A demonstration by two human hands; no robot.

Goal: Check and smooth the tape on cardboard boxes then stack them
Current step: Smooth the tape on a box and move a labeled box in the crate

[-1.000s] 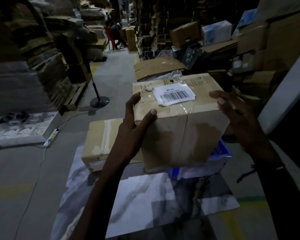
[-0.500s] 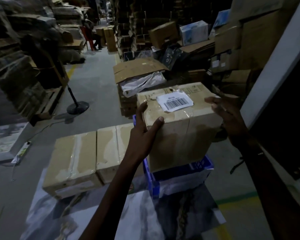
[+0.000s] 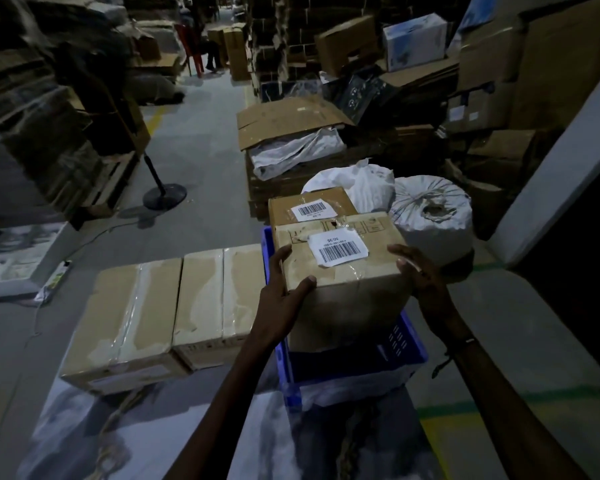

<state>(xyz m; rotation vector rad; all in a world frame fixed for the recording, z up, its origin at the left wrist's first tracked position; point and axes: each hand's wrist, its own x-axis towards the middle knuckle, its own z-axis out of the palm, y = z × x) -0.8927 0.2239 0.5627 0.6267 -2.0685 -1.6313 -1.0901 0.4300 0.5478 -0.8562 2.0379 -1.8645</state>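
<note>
Your left hand (image 3: 284, 299) and right hand (image 3: 418, 275) grip the barcode-labelled cardboard box (image 3: 340, 271) | box held between palms over blue crate (image 3: 409, 344) | second labelled box (image 3: 312, 206) sits just behind

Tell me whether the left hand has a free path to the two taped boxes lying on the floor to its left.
Probably yes, but not right away. The left hand is holding the labelled box over the blue crate. The two taped boxes lie just left of it with nothing between, so it must let go first.
</note>
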